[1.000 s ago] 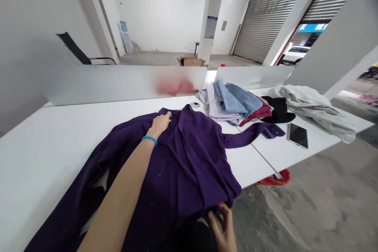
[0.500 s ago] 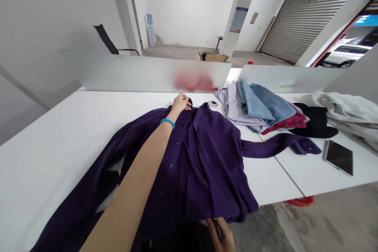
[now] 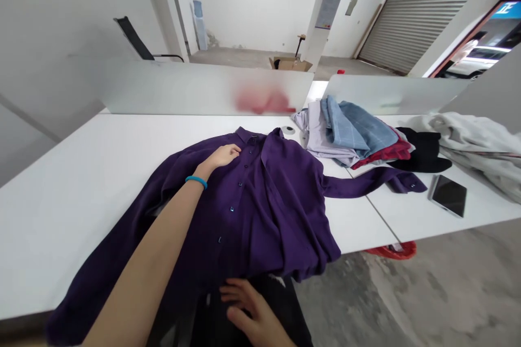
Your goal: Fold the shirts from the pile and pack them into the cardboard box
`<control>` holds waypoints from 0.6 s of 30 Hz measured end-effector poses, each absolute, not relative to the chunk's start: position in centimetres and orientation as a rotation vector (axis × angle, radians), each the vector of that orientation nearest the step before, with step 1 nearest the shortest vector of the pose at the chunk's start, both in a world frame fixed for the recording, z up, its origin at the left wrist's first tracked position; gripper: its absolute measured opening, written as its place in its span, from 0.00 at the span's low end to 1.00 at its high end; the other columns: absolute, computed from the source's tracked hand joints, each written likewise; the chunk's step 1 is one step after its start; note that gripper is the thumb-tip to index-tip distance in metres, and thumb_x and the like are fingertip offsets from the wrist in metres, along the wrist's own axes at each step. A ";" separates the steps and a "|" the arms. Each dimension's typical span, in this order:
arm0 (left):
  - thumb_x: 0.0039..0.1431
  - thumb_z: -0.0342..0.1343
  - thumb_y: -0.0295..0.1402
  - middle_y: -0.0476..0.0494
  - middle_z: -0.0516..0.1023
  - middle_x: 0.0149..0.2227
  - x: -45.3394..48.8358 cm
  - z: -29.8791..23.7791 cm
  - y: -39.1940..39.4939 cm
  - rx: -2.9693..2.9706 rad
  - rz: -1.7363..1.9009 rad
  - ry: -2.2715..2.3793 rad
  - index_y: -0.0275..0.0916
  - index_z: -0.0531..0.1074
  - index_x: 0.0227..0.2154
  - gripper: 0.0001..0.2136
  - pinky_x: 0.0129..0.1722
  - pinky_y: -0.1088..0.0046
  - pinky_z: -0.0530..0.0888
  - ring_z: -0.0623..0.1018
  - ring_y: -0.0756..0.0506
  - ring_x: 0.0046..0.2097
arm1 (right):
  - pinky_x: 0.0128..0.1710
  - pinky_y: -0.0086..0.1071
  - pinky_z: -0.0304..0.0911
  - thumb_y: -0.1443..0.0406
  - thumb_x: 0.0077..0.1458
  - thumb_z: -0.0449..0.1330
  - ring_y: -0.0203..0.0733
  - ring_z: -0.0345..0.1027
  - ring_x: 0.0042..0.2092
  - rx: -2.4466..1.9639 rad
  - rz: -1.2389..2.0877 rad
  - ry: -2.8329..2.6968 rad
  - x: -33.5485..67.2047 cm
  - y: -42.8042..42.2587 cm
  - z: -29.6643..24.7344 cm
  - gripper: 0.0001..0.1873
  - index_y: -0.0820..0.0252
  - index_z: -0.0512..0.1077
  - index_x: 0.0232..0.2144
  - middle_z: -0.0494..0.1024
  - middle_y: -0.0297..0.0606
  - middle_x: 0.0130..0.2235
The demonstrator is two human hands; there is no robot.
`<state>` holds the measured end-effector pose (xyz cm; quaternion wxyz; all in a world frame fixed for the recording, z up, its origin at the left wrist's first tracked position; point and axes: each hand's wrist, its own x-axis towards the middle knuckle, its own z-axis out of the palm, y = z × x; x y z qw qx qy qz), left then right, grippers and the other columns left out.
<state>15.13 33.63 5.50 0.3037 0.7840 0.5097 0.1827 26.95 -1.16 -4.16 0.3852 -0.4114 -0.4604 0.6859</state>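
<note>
A purple button-up shirt (image 3: 285, 195) lies front up across the white table, its collar at the far side and its hem hanging over the near edge. My left hand (image 3: 223, 155), with a blue band on the wrist, rests on the shirt beside the top of the button strip, just below the collar. Its fingers are stretched out and hold nothing. Down at the hem, my right hand (image 3: 248, 303) is open, fingers apart, close to the lower end of the button strip. One sleeve reaches right over the table; the other runs toward the lower left, partly behind my forearm.
Folded clothes (image 3: 345, 133) are piled at the back right, beside a black garment (image 3: 423, 152) and a whitish cloth (image 3: 484, 146). A dark-screened tablet or phone (image 3: 448, 195) lies at right. A frosted divider (image 3: 175, 89) lines the table's back. Under the front edge is a red basket (image 3: 401, 251).
My left hand has left the collar, moving toward me and left onto the shirt front. My right hand has let go of the hem and shifted left, opening. The view has tilted down slightly.
</note>
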 end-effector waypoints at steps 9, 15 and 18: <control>0.58 0.47 0.39 0.46 0.79 0.36 9.0 7.5 15.8 1.756 0.990 1.833 0.41 0.71 0.42 0.13 0.47 0.67 0.71 0.78 0.44 0.41 | 0.44 0.36 0.65 0.52 0.55 0.58 0.42 0.73 0.42 -1.032 1.693 -1.419 25.0 -0.6 -1.8 0.19 0.58 0.72 0.44 0.79 0.39 0.39; 0.53 0.52 0.48 0.51 0.71 0.25 6.3 -0.3 1.1 0.971 1.440 1.849 0.42 0.70 0.36 0.16 0.34 0.70 0.74 0.73 0.47 0.28 | 0.47 0.33 0.64 0.61 0.60 0.54 0.39 0.71 0.43 -1.053 1.026 -1.918 31.5 7.4 5.9 0.13 0.56 0.73 0.44 0.78 0.37 0.43; 0.50 0.57 0.43 0.48 0.75 0.35 5.8 -4.7 -1.5 0.540 1.636 1.770 0.40 0.71 0.35 0.13 0.45 0.68 0.73 0.76 0.46 0.39 | 0.53 0.36 0.60 0.62 0.61 0.53 0.40 0.68 0.50 -1.140 0.716 -2.069 32.9 15.6 7.0 0.14 0.56 0.72 0.47 0.75 0.39 0.49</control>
